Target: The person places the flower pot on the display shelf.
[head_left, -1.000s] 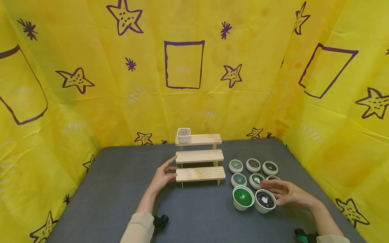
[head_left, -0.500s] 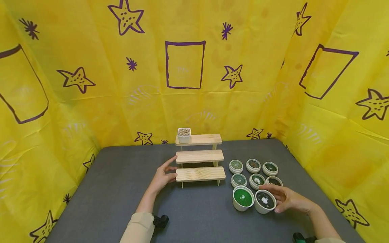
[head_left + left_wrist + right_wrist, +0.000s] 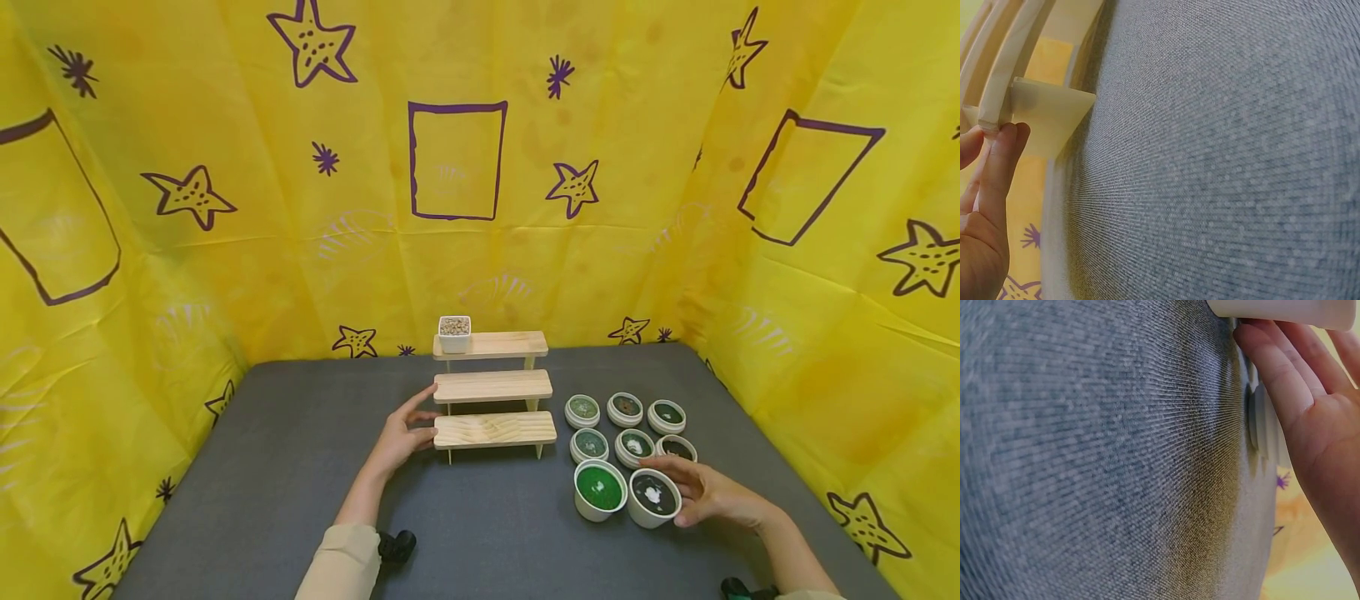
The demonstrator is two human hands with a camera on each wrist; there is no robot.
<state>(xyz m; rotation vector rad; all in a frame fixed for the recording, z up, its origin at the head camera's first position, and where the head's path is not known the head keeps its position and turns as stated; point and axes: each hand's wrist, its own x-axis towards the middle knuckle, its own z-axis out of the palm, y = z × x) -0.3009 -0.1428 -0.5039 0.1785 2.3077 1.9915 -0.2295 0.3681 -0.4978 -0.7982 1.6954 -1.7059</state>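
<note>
My left hand [image 3: 401,437] pinches the left end of the lowest shelf of a three-tier wooden display stand [image 3: 495,428], one fingertip touching the middle shelf. In the left wrist view, thumb and fingers [image 3: 999,165] meet on the light plank [image 3: 1005,69]. My right hand [image 3: 720,496] holds a white cup with dark filling and a white patch [image 3: 651,504], thumb on its right side, fingers behind it. The right wrist view shows the fingers [image 3: 1282,375] along the white cup [image 3: 1291,309]. Left of it stands another white cup with green filling [image 3: 597,508].
Several shallow white tubs with green and dark fillings [image 3: 590,446] sit in rows behind the cups. A small white square pot of pale grains [image 3: 453,342] stands on the top shelf. Yellow patterned cloth [image 3: 480,267] encloses the grey table [image 3: 337,400].
My right hand has shifted slightly down and closer around the dark-filled cup, uncovering the brownish tub behind it. My left hand and the stand have stayed put.
</note>
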